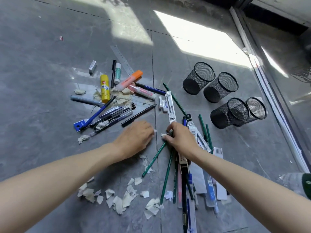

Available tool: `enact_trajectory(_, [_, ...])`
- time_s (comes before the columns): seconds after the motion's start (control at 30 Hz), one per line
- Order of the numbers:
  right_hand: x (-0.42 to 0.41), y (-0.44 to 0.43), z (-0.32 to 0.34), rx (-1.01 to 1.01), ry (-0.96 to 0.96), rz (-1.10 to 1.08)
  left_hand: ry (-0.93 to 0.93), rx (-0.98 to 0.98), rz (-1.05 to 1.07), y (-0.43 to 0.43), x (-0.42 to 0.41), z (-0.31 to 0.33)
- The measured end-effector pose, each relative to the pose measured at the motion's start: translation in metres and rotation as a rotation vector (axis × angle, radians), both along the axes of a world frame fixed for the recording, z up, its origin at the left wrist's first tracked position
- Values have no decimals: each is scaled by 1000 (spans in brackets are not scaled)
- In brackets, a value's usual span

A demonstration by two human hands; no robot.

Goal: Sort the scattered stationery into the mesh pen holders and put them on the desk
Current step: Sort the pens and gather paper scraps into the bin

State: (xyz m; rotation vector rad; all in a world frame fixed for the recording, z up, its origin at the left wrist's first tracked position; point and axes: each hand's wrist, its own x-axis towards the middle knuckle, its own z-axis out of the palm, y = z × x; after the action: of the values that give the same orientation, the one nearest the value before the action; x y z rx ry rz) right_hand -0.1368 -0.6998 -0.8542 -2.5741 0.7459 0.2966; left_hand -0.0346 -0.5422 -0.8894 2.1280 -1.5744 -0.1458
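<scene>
So, our right hand [180,139] clenches green pencils [154,158], probably bundling likes for one holder; left hand [136,138] pinches paper scrap [155,131], junk removal; mesh holders [220,88] near.

Left hand [134,137], right hand [180,138]: 2 hands close together, fingers curled

hard daylight throws bright patches on the grey floor [50,64]; sharp focus, wide-angle bending at edges.

Black metal mesh pen holders [210,81]; glossy grey floor tiles [50,64]; torn paper scraps [117,199].
</scene>
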Motion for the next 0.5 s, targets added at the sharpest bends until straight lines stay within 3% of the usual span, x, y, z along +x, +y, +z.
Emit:
enact_trajectory(0.17, [21, 7, 4, -18, 137, -16, 237, 130, 33, 42, -20, 9])
enact_trajectory(0.3, [21, 21, 12, 41, 86, 47, 371, 159, 55, 59, -25, 14])
enact_trajectory(0.43, [11, 47, 20, 255, 91, 249, 276, 174, 19, 67, -15, 21])
enact_trajectory(0.5, [11, 50, 20, 236, 94, 280, 165, 120, 107, 61, -2, 21])
